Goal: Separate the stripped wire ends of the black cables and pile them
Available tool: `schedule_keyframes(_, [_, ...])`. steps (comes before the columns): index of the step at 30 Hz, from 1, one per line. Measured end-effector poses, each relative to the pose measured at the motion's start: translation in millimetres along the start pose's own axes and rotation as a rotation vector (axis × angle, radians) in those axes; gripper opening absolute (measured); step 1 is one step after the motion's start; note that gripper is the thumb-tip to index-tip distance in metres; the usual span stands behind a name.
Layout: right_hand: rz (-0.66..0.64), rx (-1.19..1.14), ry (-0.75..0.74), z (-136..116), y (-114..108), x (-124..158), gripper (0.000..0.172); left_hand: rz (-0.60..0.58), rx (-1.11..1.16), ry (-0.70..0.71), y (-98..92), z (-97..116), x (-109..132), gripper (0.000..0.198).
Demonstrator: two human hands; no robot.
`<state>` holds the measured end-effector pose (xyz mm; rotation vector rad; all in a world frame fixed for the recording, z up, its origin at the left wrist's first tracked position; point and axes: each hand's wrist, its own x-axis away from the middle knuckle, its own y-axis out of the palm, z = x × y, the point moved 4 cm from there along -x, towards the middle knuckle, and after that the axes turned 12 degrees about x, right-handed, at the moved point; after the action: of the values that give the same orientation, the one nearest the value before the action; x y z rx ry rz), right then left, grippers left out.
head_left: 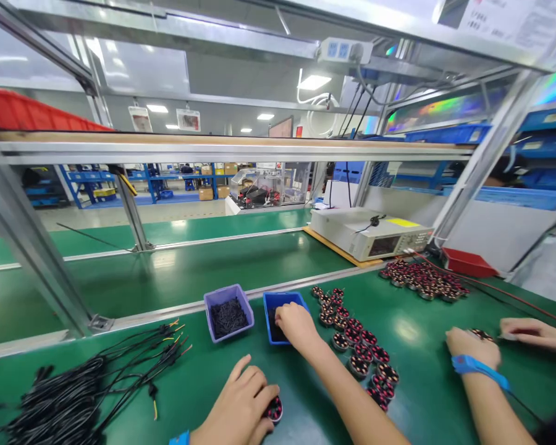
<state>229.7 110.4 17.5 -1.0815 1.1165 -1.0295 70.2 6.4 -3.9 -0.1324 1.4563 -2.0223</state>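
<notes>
My left hand (243,405) is closed around the side of a small round motor stator (274,409) with dark and pink windings, resting on the green bench. Over the blue bin (285,298) my right hand (296,324) reaches in with fingers curled down together; whatever they pinch is hidden. Dark contents lie in that bin. Just left stands a purple bin (230,290) holding many short black pieces (229,317). A row of similar motor stators (352,334) runs along the bench to the right of my right hand.
Black cables (60,395) with bared coloured ends lie at left. At right, a co-worker's hands (475,349) handle a stator. Behind are a stator pile (421,279), a red tray (467,262) and a bench instrument (366,232). A shelf (236,151) crosses overhead.
</notes>
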Motion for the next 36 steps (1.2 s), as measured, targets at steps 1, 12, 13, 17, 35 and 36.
schedule_keyframes(1, [-0.001,-0.016,0.011,1,0,2,0.019,0.007,-0.002,-0.003,-0.2,-1,3,0.046])
schedule_keyframes(12, [0.193,-0.277,0.138,9,-13,17,0.016,-0.175,0.071,0.234,-13.3,9,23,0.025])
schedule_keyframes(13, [0.207,-0.301,0.15,10,-14,18,0.015,-0.167,0.04,0.232,-8.3,6,24,0.018])
schedule_keyframes(17, [0.221,-0.399,0.165,14,-13,23,0.013,-0.037,-0.042,0.118,4.9,-6,28,0.028])
schedule_keyframes(35, [0.012,-1.228,0.267,-51,28,128,0.044,0.109,-0.014,-0.118,14.9,-10,29,0.057])
schedule_keyframes(36, [0.004,-1.243,0.277,-52,32,129,0.045,0.108,-0.012,-0.129,13.4,-9,29,0.057])
